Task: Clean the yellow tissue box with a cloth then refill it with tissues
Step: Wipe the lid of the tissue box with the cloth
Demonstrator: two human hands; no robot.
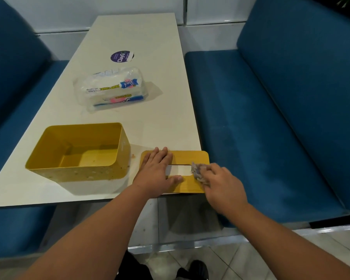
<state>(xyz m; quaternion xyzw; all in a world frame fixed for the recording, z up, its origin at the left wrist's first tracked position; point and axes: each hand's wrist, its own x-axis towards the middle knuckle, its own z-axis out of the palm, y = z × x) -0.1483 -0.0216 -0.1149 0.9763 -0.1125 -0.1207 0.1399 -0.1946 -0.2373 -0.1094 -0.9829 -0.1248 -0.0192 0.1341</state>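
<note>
The yellow tissue box (pixel 77 158) stands open and empty near the table's front left, with specks of dirt on its front wall. Its flat yellow lid (pixel 196 157), with a slot in the middle, lies at the front right corner of the table. My left hand (pixel 157 174) presses flat on the lid's left part, fingers straight. My right hand (pixel 222 185) grips a crumpled greyish cloth (pixel 198 171) against the lid just right of the slot. A clear pack of paper towels (pixel 111 88) lies farther back on the table.
The white table (pixel 129 37) runs away from me between two blue benches, one on the left (pixel 14 81) and one on the right (pixel 281 118). A round purple sticker (pixel 120 56) sits on the tabletop beyond the pack. Tiled floor lies below.
</note>
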